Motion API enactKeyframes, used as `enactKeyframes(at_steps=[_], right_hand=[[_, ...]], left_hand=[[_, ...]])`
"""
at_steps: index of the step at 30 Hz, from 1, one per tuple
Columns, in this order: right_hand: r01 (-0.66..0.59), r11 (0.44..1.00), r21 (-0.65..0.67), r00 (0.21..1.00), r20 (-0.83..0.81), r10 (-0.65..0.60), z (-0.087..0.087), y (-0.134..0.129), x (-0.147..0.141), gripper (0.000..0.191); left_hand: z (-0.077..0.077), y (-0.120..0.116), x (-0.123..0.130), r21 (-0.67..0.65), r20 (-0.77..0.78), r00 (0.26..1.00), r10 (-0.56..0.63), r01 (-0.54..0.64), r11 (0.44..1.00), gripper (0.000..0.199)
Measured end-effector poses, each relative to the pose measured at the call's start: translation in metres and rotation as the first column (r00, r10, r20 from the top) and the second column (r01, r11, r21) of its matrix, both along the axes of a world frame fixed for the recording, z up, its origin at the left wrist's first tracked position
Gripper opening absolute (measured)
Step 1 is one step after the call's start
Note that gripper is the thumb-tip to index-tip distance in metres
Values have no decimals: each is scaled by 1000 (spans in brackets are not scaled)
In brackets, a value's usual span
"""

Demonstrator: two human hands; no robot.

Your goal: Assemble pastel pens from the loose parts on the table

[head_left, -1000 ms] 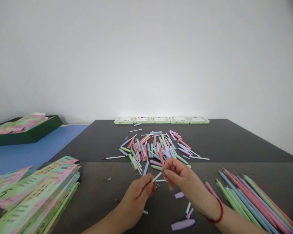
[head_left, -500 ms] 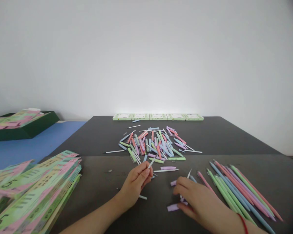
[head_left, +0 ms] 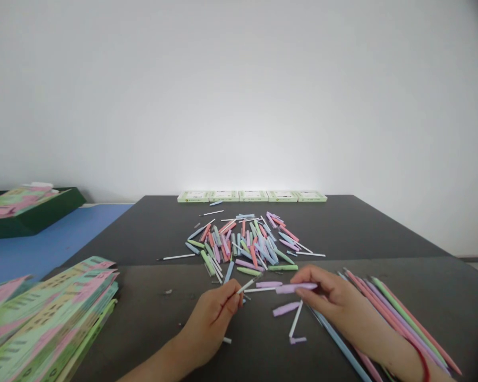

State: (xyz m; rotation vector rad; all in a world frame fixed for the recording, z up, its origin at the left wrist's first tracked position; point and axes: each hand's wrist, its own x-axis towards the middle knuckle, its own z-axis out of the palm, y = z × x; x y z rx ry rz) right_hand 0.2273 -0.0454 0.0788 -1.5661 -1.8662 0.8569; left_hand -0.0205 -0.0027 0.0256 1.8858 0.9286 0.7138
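My left hand [head_left: 215, 323] pinches a thin white pen refill [head_left: 248, 284], its tip pointing up and to the right. Between the thumb and fingers of my right hand [head_left: 330, 294] is a purple pen barrel [head_left: 290, 288], held level with its open end toward the refill; the two are apart. Below it on the table lie another purple pen part [head_left: 286, 309], a white refill [head_left: 296, 319] and a small purple clip-like piece [head_left: 298, 340]. One more purple part [head_left: 269, 284] lies just behind the held barrel.
A heap of coloured pen parts and refills [head_left: 242, 241] spreads over the middle of the dark table [head_left: 151, 297]. Long coloured pens [head_left: 406, 318] lie at right. Printed packets [head_left: 63, 313] stack at left, near a green tray [head_left: 35, 215]. Several flat boxes [head_left: 253, 196] line the back edge.
My right hand has picked up a purple pen barrel and raised it toward my left hand. My left hand keeps the refill and has shifted slightly down and left.
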Motion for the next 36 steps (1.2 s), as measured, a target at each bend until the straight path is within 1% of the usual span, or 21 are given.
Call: enactKeyframes(at_steps=[2,4,5,6,7,8,10,11,12,14,17,21,25,27,28,29,30,32,34,35,36], right_hand=[[48,999,2,995,-87,-48,3,4,3,10],[62,998,-27,979,-194,-66,-1,8,3,8],[54,997,-60,953,-293,-70,-4,9,2,8],[34,993,-109,900,-429,-78,-8,10,1,9],[-9,986,-167,807,-584,-92,-12,11,0,10],[-76,972,-222,672,-732,-115,-15,12,0,11],[-242,932,-268,344,-923,-176,-20,12,0,12],[-320,912,-257,204,-959,-199,-20,12,0,12],[-382,895,-228,94,-974,-208,-21,12,0,12],[-452,879,-154,-51,-979,-197,-20,10,1,12],[-477,875,-85,-149,-973,-175,-18,8,2,15],[-495,867,-58,-197,-964,-177,-20,6,3,17],[-486,872,-57,-183,-969,-166,-22,5,3,16],[-470,880,-64,-147,-978,-149,-22,5,3,16],[-455,888,-70,-107,-985,-132,-22,6,3,17],[-433,897,-83,-37,-993,-110,-23,7,4,16],[-398,912,-103,67,-994,-83,-24,8,4,16],[-271,953,-139,354,-934,-36,-27,10,6,13],[-119,985,-129,631,-776,-26,-31,12,7,10],[-55,993,-105,719,-695,-34,-33,12,7,9],[-7,996,-84,778,-626,-47,-34,13,6,10]], left_hand=[[2,0,-2,89,-108,994,5,5,996,29],[5,-1,-3,152,-191,981,19,10,988,29],[6,-1,-3,173,-221,975,25,14,985,29],[7,-2,-4,187,-239,971,27,19,982,29],[8,-2,-4,194,-244,969,23,26,981,29],[8,-3,-4,197,-237,971,16,32,980,29],[9,-4,-4,194,-206,979,-11,52,980,30],[9,-4,-5,192,-190,981,-27,64,979,31],[8,-5,-5,190,-177,983,-39,73,979,31],[8,-5,-5,189,-158,986,-50,80,979,30],[7,-6,-4,190,-143,988,-55,81,978,28],[9,-8,-3,210,-151,987,-57,88,974,27],[10,-9,-3,235,-172,983,-65,105,966,27],[10,-9,-3,242,-175,981,-79,120,963,26],[10,-9,-3,245,-177,981,-76,119,962,26],[9,-9,-3,247,-182,981,-71,116,962,26],[9,-9,-3,250,-191,979,-68,115,961,26],[9,-8,-2,260,-217,975,-50,107,960,27],[8,-7,-1,271,-248,968,-28,97,958,27],[8,-6,-1,278,-261,965,-13,89,956,27],[9,-6,-1,284,-272,962,0,80,955,27]])
